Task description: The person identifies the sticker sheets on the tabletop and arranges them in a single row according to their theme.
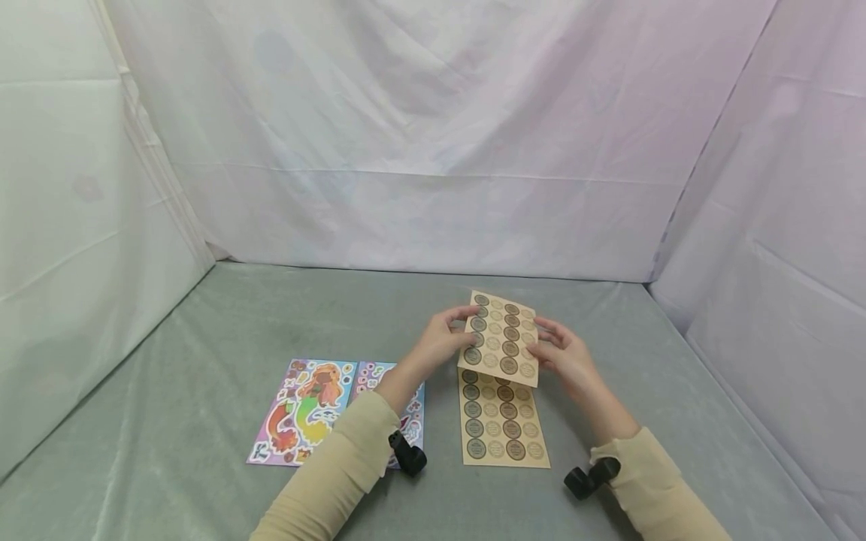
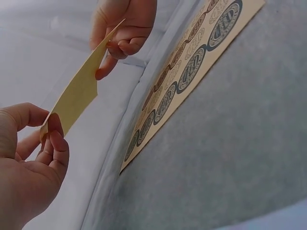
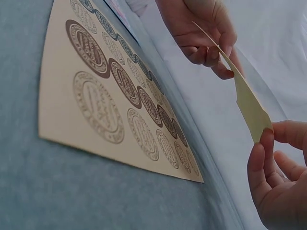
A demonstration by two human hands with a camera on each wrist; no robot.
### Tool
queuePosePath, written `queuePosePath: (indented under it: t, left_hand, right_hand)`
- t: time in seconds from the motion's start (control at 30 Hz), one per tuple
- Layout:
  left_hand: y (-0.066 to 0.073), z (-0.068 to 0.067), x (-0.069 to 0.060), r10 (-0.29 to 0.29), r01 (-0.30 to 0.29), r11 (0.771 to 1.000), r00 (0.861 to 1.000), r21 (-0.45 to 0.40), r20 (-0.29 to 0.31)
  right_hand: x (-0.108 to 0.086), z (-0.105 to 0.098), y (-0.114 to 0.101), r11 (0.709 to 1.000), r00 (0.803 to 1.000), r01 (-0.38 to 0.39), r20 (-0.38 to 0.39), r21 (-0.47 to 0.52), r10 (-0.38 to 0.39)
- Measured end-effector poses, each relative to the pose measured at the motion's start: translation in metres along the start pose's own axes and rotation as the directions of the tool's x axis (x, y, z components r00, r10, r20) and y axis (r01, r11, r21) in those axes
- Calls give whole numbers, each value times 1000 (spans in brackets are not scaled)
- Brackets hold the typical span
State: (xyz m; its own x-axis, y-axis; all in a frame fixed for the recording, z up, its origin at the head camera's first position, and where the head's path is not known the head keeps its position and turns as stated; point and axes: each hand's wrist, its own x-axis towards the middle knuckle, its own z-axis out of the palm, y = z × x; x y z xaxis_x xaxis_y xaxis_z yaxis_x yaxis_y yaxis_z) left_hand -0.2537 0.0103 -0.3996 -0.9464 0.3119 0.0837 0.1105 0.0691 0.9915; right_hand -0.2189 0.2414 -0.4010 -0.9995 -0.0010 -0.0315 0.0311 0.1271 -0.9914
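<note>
A tan sticker sheet [image 1: 502,335] printed with rows of round labels is held up off the table, tilted, between both hands. My left hand [image 1: 441,342] pinches its left edge between thumb and fingers. On the opposite edge my right hand [image 1: 564,356] pinches it the same way. In the left wrist view the plain yellowish back of the raised sheet [image 2: 79,96] shows. Below it a second tan sticker sheet [image 1: 504,428] with like round labels lies flat on the table, its far part hidden by the raised one.
Left of the tan sheets, two colourful mermaid sticker sheets [image 1: 307,409] lie side by side on the grey cloth-covered table [image 1: 338,308], partly hidden by the left forearm. White curtains [image 1: 419,218] close off the back and sides. Black wrist cameras [image 1: 408,454] sit on both sleeves.
</note>
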Motion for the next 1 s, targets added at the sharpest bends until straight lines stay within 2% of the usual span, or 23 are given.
queuePosePath:
  t: [0.43, 0.67, 1.0]
  left_hand:
    - [-1, 10, -7, -30, 31, 999, 999, -30, 41]
    - [-2, 14, -9, -21, 22, 1000, 998, -18, 51]
    - [-2, 21, -12, 7, -9, 999, 998, 32, 62]
  right_hand:
    - [-9, -9, 1, 996, 1000, 0, 7, -85, 0]
    - [-13, -14, 1, 992, 1000, -5, 19, -124, 7]
    - [-17, -22, 3, 995, 999, 11, 47, -96, -7]
